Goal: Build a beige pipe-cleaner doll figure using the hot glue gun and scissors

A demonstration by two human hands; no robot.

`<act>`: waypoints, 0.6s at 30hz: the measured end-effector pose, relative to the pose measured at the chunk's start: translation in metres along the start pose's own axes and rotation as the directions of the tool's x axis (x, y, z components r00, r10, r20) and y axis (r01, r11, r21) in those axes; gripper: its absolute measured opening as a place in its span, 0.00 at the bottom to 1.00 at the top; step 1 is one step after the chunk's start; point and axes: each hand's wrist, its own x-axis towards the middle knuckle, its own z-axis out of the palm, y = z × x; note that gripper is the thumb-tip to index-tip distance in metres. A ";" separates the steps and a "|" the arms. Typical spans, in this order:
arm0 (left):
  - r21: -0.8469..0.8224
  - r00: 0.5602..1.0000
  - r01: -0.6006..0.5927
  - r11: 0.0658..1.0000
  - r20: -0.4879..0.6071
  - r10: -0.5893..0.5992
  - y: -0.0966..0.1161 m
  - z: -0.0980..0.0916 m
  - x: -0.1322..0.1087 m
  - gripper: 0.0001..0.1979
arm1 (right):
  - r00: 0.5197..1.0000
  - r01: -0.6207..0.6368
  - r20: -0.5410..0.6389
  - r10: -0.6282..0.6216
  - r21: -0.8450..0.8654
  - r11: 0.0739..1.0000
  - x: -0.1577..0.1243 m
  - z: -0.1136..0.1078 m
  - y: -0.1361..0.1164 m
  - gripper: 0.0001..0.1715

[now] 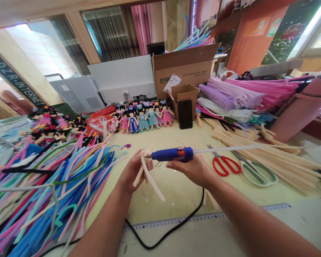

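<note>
My right hand (192, 167) is wrapped round a blue hot glue gun (166, 155), which points left. A long clear glue stick (227, 148) sticks out of its back end. My left hand (133, 171) is closed on a bundle of cream pipe cleaners (149, 175), with loose ends hanging down to the right. The glue gun's nozzle is at the top of this bundle; whether it touches cannot be made out. A black cord (173, 233) loops across the table below my hands.
Red-handled scissors (226, 166) and green-handled scissors (256, 173) lie right, beside cream pipe cleaners (283, 160). Coloured pipe cleaners (66, 182) heap up left. Several small dolls (143, 119), a phone (185, 114) and a cardboard box (183, 67) stand behind. A ruler (214, 216) lies in front.
</note>
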 end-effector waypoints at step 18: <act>-0.207 0.989 0.129 0.970 0.102 -0.110 0.005 -0.001 -0.002 0.11 | 1.000 0.017 -0.021 -0.016 0.074 0.997 0.006 -0.007 -0.003 0.18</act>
